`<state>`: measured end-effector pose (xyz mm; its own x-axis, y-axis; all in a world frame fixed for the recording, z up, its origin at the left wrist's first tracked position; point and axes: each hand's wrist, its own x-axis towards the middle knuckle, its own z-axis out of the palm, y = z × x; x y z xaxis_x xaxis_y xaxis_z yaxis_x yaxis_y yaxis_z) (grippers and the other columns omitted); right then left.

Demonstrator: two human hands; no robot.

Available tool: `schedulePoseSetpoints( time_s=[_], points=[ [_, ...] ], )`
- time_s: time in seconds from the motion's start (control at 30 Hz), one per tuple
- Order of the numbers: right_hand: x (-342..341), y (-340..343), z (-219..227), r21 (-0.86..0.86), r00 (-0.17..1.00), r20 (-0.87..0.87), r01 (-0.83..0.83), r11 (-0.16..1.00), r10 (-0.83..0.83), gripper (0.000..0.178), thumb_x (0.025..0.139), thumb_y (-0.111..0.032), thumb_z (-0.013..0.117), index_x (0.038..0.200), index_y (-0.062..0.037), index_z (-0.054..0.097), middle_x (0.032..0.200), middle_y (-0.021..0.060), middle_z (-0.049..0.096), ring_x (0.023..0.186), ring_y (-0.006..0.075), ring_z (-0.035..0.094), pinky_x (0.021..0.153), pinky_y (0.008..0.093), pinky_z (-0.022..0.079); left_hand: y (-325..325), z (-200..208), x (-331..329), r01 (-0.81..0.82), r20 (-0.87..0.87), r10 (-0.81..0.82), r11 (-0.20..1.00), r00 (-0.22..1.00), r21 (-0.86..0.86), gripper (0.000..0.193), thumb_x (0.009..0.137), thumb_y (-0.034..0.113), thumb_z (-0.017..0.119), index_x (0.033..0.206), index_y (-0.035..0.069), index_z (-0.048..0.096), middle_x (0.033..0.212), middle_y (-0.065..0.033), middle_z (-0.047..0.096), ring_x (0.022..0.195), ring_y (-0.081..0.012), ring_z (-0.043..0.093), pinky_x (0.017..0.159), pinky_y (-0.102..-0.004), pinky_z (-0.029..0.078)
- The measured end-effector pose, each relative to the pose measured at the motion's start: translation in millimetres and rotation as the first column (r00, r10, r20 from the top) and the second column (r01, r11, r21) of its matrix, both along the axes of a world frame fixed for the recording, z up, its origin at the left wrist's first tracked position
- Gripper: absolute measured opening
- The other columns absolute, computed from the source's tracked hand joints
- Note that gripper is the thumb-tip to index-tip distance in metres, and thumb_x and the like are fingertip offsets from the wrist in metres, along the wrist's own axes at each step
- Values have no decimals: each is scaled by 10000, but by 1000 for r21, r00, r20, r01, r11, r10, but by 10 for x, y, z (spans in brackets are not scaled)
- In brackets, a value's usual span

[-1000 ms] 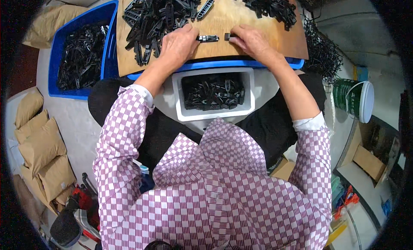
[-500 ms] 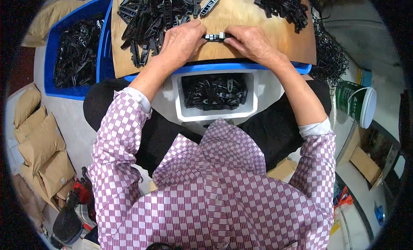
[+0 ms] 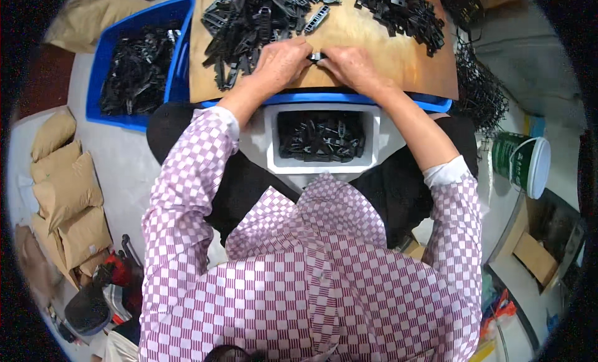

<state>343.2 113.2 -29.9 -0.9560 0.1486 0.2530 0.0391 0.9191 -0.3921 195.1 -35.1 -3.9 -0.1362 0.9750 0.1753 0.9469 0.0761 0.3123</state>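
Over the front part of a wooden board (image 3: 374, 72), my left hand (image 3: 283, 61) and my right hand (image 3: 350, 66) are close together. Both are closed on a small black plastic part (image 3: 316, 57) with a shiny light piece at its middle; most of it is hidden by my fingers. Just beyond my left hand lies a heap of long black slotted plastic parts (image 3: 249, 32). One slotted strip (image 3: 317, 19) rests apart from that heap, past my fingers. Farther right is a second pile of black parts (image 3: 405, 16).
Below the board's front edge, a white foam box (image 3: 271, 138) holds many black parts. A blue bin (image 3: 93, 94) of black parts stands at left. Tangled black pieces (image 3: 483, 88) and a green bucket (image 3: 514, 159) are at right. Brown packages (image 3: 68, 187) are stacked on the left floor.
My hands have drawn closer together, and less of the black part shows between them. The whole view has shifted slightly, with the board and bin appearing farther right.
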Motion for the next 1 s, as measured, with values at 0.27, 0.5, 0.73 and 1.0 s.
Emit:
schedulePoseSetpoints(
  time_s=[0.27, 0.5, 0.73, 1.0],
  points=[
    [519, -167, 399, -424, 845, 386, -195, 884, 371, 300, 882, -291, 660, 1048, -43, 621, 926, 202, 649, 853, 367, 627, 729, 422, 503, -1107, 303, -321, -439, 56, 436, 896, 898, 68, 426, 785, 214, 728, 1151, 82, 552, 1027, -162, 605, 983, -363, 614, 800, -440, 508],
    [151, -692, 218, -177, 995, 1, -100, 979, 102, 503, 873, -317, 666, 1285, -92, 484, 1029, 213, 633, 921, 393, 619, 792, 452, 500, -1243, -100, -381, -518, 212, 515, 854, 831, -46, 638, 732, 203, 776, 1274, 76, 466, 1064, -202, 599, 1027, -373, 606, 864, -425, 493],
    [-457, -907, 69, -61, 992, 77, 102, 993, -98, 365, 897, -230, 605, 1223, -101, 503, 988, 193, 620, 922, 391, 628, 722, 496, 506, -785, -161, -190, -499, 254, 481, 867, 839, 7, 662, 710, 158, 776, 1282, 57, 460, 1067, -214, 597, 983, -368, 610, 822, -443, 495],
    [-236, -425, 253, 18, 993, 64, 100, 995, -101, 251, 859, -195, 610, 1072, -106, 512, 982, 179, 614, 847, 397, 642, 684, 510, 528, -370, -258, -66, -540, 456, 542, 828, 706, -148, 613, 761, 122, 760, 1285, 15, 459, 921, -118, 630, 777, -225, 637, 720, -349, 527]
  ],
)
